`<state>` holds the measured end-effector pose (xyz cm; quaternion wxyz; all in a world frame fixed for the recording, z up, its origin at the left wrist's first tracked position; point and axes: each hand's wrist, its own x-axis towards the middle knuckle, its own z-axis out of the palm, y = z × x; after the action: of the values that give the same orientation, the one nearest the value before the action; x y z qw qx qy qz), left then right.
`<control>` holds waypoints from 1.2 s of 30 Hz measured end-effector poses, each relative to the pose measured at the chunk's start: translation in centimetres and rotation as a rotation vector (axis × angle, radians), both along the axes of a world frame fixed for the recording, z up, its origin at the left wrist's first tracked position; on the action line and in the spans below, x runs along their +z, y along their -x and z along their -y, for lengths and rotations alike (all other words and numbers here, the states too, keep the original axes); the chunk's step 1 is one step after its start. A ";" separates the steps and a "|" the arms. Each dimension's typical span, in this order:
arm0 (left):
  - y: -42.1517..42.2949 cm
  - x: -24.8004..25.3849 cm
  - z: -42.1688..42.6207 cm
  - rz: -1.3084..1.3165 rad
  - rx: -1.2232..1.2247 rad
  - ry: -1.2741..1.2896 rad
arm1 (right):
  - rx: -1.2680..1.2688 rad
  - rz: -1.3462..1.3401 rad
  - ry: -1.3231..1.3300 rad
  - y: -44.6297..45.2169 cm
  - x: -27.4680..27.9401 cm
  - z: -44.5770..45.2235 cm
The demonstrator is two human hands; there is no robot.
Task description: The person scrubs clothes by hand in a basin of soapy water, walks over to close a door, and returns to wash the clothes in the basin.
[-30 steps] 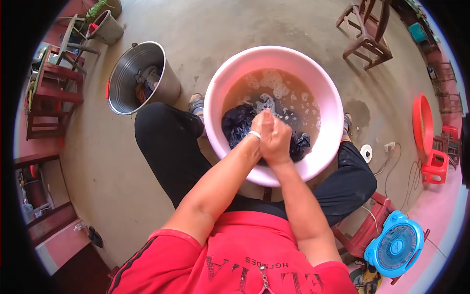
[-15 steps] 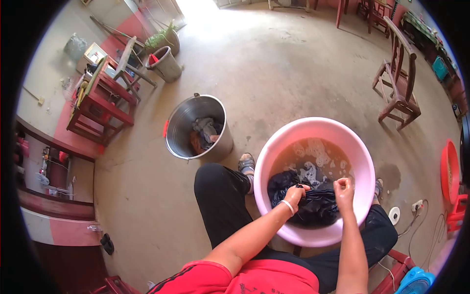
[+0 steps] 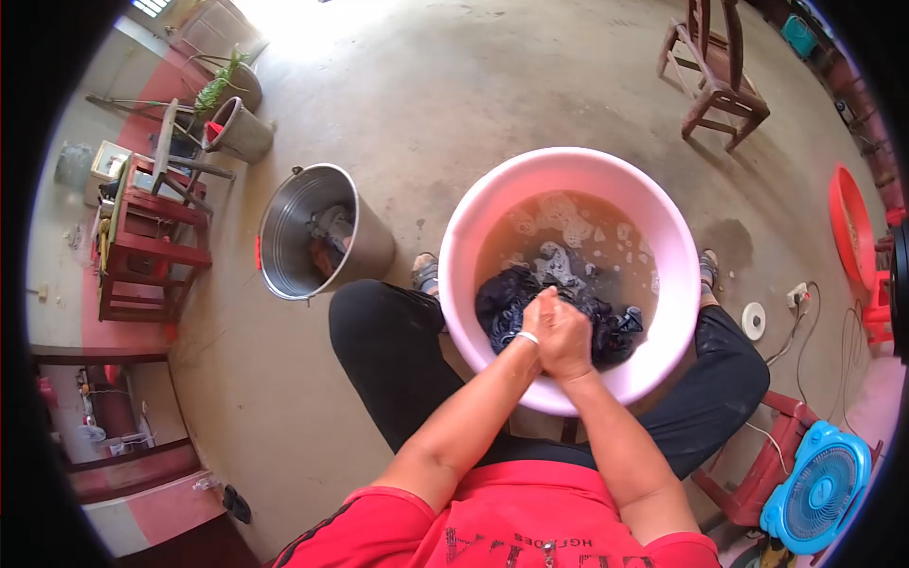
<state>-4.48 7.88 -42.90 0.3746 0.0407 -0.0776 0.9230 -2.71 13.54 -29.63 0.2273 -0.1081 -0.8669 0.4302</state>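
A large pink basin (image 3: pixel 672 237) stands between my knees, holding cloudy brown water (image 3: pixel 502 222) with patches of foam (image 3: pixel 559 213). Dark, wet clothing (image 3: pixel 507 298) lies bunched in it, partly under the water. My left hand (image 3: pixel 538 315), with a white bracelet at the wrist, is closed on the cloth at the near side of the basin. Pressed right up against it, my right hand (image 3: pixel 568 343) is also closed on the dark clothing. The cloth between the two hands is mostly hidden by the fingers.
A metal bucket (image 3: pixel 374 237) with clothes inside stands left of the basin. A wooden chair (image 3: pixel 724 90) is at upper right. To the right are a red basin (image 3: pixel 852 227), a power strip (image 3: pixel 797 295) with cables and a blue fan (image 3: pixel 819 488). A red table (image 3: pixel 156 251) stands at left.
My hands were apart over the clothing; the right has moved left to meet the left hand. The camera view has tilted down and shifted, so the basin sits higher in view.
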 end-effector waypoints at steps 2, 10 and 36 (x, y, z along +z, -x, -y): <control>-0.1 3.6 -0.3 0.172 -0.111 0.793 | -0.022 0.154 -0.045 0.4 -0.3 -0.9; 3.3 13.7 1.4 -0.040 -0.240 1.036 | 0.459 0.755 0.673 -0.4 -6.1 -12.0; 0.1 -0.3 0.9 0.120 -0.076 0.650 | -0.056 0.131 -0.024 -0.3 -1.7 -0.2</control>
<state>-4.58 7.02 -43.22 0.3969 -0.1381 0.1978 0.8856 -2.45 13.69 -31.30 0.1833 -0.1578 -0.8816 0.4054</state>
